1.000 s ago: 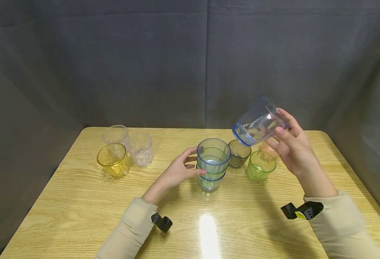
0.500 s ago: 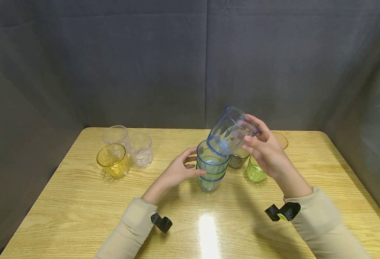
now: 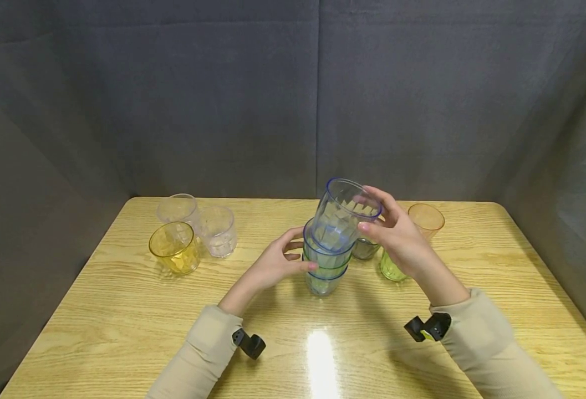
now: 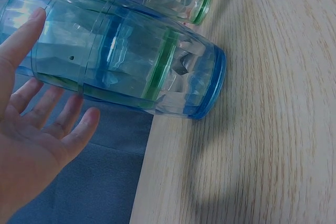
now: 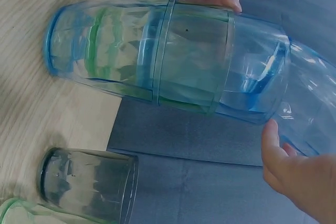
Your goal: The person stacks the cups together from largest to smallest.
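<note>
A stack of nested blue and green see-through cups (image 3: 325, 271) stands upright on the wooden table. My left hand (image 3: 275, 265) holds it from the left, thumb in front and fingers along the far side. In my right hand (image 3: 403, 239) a clear blue cup (image 3: 345, 221) is pinched near its rim, tilted. Its base is down inside the top cup of the stack. The right wrist view shows the thumb and fingers of that hand (image 5: 299, 177) at the side of the blue cup (image 5: 312, 98).
Right of the stack are a grey cup (image 3: 366, 250), a green cup (image 3: 391, 268) and an orange cup (image 3: 426, 218), partly hidden by my right hand. A yellow cup (image 3: 177, 252) and two clear cups (image 3: 218, 235) stand at the left. Dark curtains (image 3: 223, 100) rise behind the table (image 3: 123, 332).
My right hand has brought the blue cup leftward and down from over the right-hand cups into the mouth of the stack, turning it more upright. My left hand has stayed on the stack.
</note>
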